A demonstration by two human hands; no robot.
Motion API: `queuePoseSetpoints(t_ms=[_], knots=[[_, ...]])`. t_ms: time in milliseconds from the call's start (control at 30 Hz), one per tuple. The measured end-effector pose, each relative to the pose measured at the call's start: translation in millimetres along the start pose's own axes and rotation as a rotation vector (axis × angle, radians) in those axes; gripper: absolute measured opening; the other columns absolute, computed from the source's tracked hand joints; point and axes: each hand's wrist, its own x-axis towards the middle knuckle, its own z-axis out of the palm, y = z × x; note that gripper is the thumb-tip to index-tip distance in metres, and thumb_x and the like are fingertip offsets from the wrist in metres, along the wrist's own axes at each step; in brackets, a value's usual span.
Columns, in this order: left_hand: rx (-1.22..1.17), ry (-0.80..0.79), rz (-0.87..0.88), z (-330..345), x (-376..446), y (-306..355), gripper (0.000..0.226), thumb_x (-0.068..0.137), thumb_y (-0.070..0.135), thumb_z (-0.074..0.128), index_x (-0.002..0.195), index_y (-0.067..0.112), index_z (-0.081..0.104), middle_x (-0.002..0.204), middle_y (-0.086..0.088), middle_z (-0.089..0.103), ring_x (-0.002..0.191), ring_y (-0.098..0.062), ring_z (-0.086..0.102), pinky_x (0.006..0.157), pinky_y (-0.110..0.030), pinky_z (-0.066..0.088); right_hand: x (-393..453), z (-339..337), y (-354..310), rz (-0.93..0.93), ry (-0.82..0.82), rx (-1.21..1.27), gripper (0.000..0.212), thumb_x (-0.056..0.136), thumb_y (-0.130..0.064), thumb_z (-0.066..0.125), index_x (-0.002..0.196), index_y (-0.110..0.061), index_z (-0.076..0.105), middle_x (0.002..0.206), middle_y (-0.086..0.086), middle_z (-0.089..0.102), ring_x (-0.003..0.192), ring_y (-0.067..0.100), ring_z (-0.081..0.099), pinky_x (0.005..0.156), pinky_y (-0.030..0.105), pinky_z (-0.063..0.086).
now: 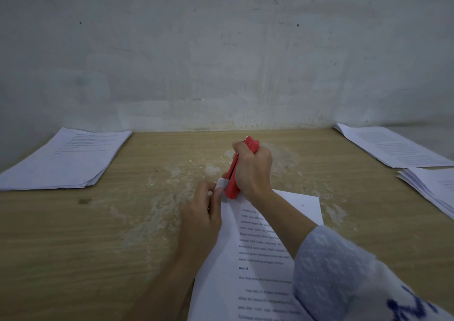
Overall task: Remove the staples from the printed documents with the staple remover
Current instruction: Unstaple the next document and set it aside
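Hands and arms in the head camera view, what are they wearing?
The left hand and its forearm are bare, with no sleeve in view. The right hand is bare too; its arm wears a light blue sleeve with a white speckled pattern and dark blue markings near the frame's corner.

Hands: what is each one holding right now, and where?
Right hand grips the red staple remover around its body; left hand pinches the document's top corner.

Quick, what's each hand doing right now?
Left hand: pinches the corner of the document.
Right hand: grips the red staple remover.
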Motion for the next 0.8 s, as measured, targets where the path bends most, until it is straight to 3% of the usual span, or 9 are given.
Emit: queuePoseSetpoints(t_ms=[100,233,467,533,667,800], knots=[[-0.003,0.003,-0.007,-0.5,-0.1,0.3,0.023,0.093,0.021,0.048,0.080,0.039,0.044,0.042,0.008,0.042,0.043,-0.013,0.046,0.036,-0.016,0.028,1.3,-0.9,-0.3,0.013,-0.021,-0.019,0.034,0.084,-0.012,0.056,0.054,-0.006,0.042,0.051,0.004,0.036,0.043,0.023,0.042,0.045,0.051,0.052],[0.015,-0.005,-0.027,-1.3,1.1,-1.3,0.022,0.094,0.019,0.049,0.081,0.036,0.044,0.044,0.005,0.045,0.047,-0.014,0.048,0.038,-0.017,0.030,8.3,-5.6,-8.7,0.203,-0.275,0.032,0.022,0.087,-0.018,0.057,0.071,-0.004,0.050,0.062,0.010,0.043,0.046,0.022,0.049,0.042,0.026,0.049],[0.011,-0.059,-0.122,-0.7,5.4,-5.9,0.017,0.095,0.018,0.047,0.081,0.026,0.048,0.045,0.007,0.040,0.042,-0.007,0.043,0.039,-0.014,0.029,34.7,-23.0,-10.5,0.227,-0.332,-0.116,0.023,0.090,-0.023,0.047,0.075,-0.005,0.047,0.067,0.011,0.048,0.049,0.024,0.052,0.048,0.027,0.049],[0.003,-0.078,-0.148,-1.6,6.1,-7.4,0.020,0.096,0.020,0.046,0.077,0.029,0.046,0.047,0.004,0.043,0.043,-0.006,0.043,0.041,-0.015,0.031,48.0,-28.8,-3.3,0.130,-0.341,-0.361,0.022,0.091,-0.028,0.047,0.079,-0.010,0.049,0.075,0.008,0.050,0.059,0.023,0.053,0.062,0.036,0.049],[0.006,-0.112,-0.180,-1.1,6.5,-11.9,0.015,0.096,0.023,0.045,0.082,0.024,0.051,0.061,-0.014,0.060,0.045,-0.009,0.041,0.045,-0.020,0.032,63.1,-42.6,18.4,-0.132,-0.584,-1.346,0.048,0.091,-0.052,0.042,0.116,-0.011,0.044,0.111,0.010,0.048,0.095,0.029,0.054,0.086,0.041,0.045],[0.011,-0.120,-0.196,-1.1,7.6,-12.9,0.020,0.096,0.023,0.044,0.078,0.030,0.047,0.067,-0.017,0.063,0.049,-0.015,0.045,0.046,-0.022,0.032,67.2,-49.7,35.3,-0.178,-0.678,-1.561,0.057,0.089,-0.057,0.043,0.126,-0.013,0.041,0.123,0.014,0.043,0.108,0.034,0.050,0.095,0.049,0.041]])
